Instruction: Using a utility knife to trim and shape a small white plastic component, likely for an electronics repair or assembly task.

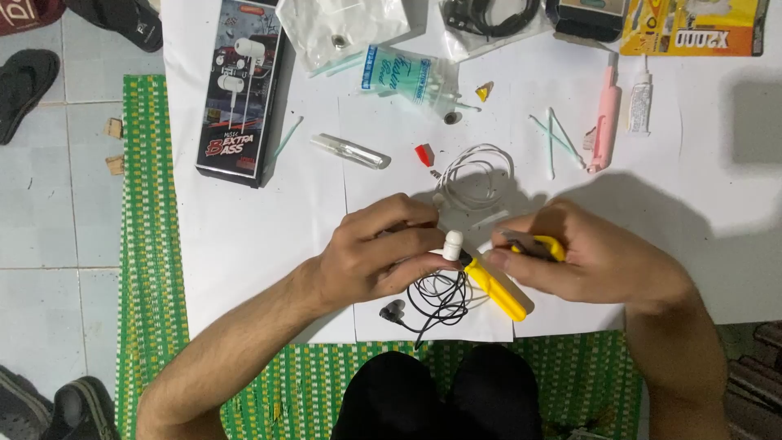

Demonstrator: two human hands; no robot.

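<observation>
At far left: sandals (pixel 24 85) on tiled floor, green mat (pixel 147 204) beneath white paper (pixel 244 244). Upper left on paper: black earphone box (pixel 238 90), clear tube (pixel 350 151) just right of it. At centre: left hand (pixel 379 257), fingers clamped on white earbud (pixel 452 244) — held just above paper. Below earbud: black cable (pixel 436 297), loosely coiled, ending in dark earbud (pixel 393 310). Behind hands: white cable (pixel 481 175), coiled. Right of centre: right hand (pixel 590 261), fingers closed on yellow cutter (pixel 497 292), tip touching white earbud. Upper right — cotton swabs (pixel 554 138), pink tool (pixel 605 122), small glue tube (pixel 641 102).
</observation>
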